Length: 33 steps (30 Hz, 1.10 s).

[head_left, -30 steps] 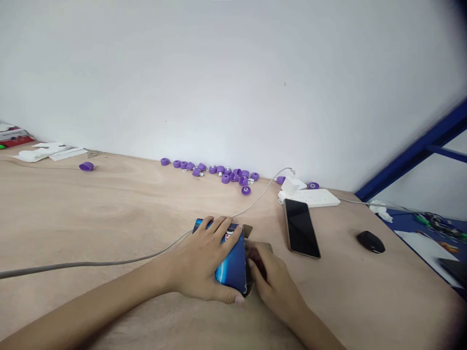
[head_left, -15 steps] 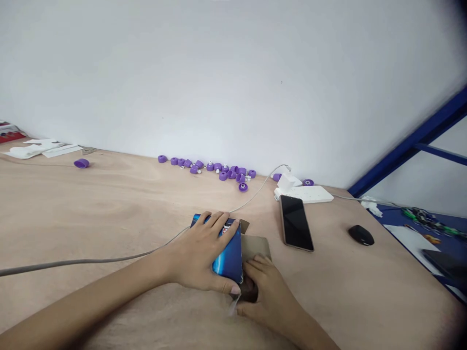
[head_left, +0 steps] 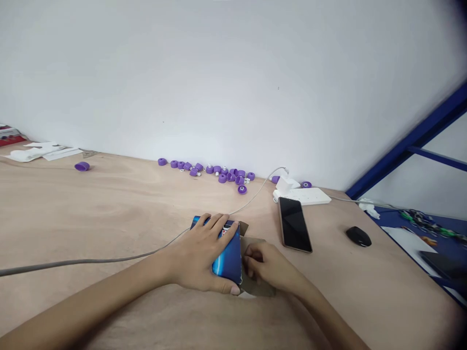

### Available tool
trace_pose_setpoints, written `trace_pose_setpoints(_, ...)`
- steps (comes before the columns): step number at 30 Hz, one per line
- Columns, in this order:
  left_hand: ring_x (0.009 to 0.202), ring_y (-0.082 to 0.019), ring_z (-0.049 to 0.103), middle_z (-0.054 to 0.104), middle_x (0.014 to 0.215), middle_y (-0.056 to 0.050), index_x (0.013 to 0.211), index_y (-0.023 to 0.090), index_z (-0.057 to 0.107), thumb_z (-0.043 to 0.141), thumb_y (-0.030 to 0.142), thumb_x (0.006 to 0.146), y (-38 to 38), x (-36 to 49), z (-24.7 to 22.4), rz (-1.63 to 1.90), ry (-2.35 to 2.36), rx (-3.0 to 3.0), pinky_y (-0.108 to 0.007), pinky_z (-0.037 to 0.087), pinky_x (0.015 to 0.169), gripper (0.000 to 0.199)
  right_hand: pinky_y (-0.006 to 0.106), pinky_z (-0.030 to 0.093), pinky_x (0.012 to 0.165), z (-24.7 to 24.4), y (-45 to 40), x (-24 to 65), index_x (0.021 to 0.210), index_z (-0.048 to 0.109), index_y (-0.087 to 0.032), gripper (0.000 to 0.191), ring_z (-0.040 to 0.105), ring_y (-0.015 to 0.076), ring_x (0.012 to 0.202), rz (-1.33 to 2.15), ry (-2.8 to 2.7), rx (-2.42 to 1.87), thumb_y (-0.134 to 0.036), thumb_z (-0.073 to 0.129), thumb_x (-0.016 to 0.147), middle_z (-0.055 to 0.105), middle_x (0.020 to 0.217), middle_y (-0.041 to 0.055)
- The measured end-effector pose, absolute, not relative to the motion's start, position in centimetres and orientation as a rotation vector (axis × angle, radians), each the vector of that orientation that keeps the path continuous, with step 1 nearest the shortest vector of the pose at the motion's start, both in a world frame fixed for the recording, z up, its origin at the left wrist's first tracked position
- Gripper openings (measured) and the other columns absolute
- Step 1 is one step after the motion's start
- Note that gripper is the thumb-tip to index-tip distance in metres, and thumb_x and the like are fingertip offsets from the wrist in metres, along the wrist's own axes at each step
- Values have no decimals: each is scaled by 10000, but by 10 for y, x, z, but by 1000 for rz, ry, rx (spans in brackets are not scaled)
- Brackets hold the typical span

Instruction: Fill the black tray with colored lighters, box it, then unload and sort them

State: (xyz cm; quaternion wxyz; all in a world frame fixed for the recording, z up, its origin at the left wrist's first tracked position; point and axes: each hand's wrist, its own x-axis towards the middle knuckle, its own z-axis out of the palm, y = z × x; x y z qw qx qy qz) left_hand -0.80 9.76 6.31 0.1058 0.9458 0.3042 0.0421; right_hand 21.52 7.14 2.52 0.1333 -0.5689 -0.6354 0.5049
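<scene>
A blue printed cardboard box (head_left: 228,260) lies on the wooden table in front of me. Across its top spreads my left hand (head_left: 199,253), fingertips near the far edge and thumb at the near corner, gripping it against the table. The box's right end has brown cardboard flaps (head_left: 262,289) folded outward. Over these flaps is my right hand (head_left: 266,262), its fingers curled and pinched together close to the open end. What is between those fingers, if anything, is hidden. A bit of whitish film (head_left: 248,295) shows under the near flap.
Several purple caps (head_left: 222,178) lie along the wall. A phone (head_left: 295,223) leans by a white power strip (head_left: 310,196) with a plugged-in charger. A black mouse (head_left: 358,236) sits at the right. A grey cable (head_left: 91,261) runs leftward; white papers (head_left: 44,151) lie far left.
My right hand has moved up and slightly right from the near corner of the box's end, fingers now curled. The near flap shows folded outward. My left hand stays on the box.
</scene>
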Motion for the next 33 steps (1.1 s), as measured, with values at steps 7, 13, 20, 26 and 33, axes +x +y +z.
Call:
trace_pose_setpoints(7, 1430, -479, 274, 359, 1516, -302, 1533, 85, 266, 518, 825, 751, 98, -6, 62, 160, 866, 2785, -677, 232, 1109, 1105, 205, 416, 415, 27, 89, 194, 612, 557, -181, 181, 519, 104, 399, 1645, -1730, -1696, -79, 484, 743, 581, 501, -30)
trace_pose_setpoints(13, 1486, -500, 78, 147, 1620, -267, 1587, 183, 8, 653, 773, 691, 102, -19, 68, 85, 805, 2689, -721, 123, 1133, 1252, 191, 404, 397, 25, 98, 200, 639, 603, -169, 120, 500, 87, 370, 1758, -1682, -1676, -113, 515, 698, 591, 485, -41)
trace_pose_setpoints(20, 1492, -488, 57, -105, 1654, -166, 1556, 347, -135, 853, 654, 563, 100, -78, 39, 374, 875, 2260, -664, 220, 1153, 1434, 176, 288, 338, 14, 102, 200, 637, 611, -168, 121, 502, 74, 348, 1772, -1680, -1713, -166, 509, 703, 622, 490, -32)
trace_pose_setpoints(26, 1484, -443, 179, 117, 1615, -240, 1514, 287, -243, 874, 663, 517, 94, -83, -13, 754, 715, 1860, -627, 180, 1173, 1544, 171, 236, 313, 18, 101, 199, 613, 601, -173, 136, 500, 65, 348, 1752, -1725, -1742, -189, 496, 699, 650, 516, -23)
trace_pose_setpoints(33, 1494, -449, 111, 58, 1634, -194, 1537, 312, -167, 922, 512, 509, 101, -87, -19, 683, 772, 1953, -625, 130, 1187, 1510, 175, 229, 322, 26, 101, 197, 568, 624, -163, 181, 461, 61, 336, 1770, -1718, -1777, -182, 506, 703, 606, 460, -25)
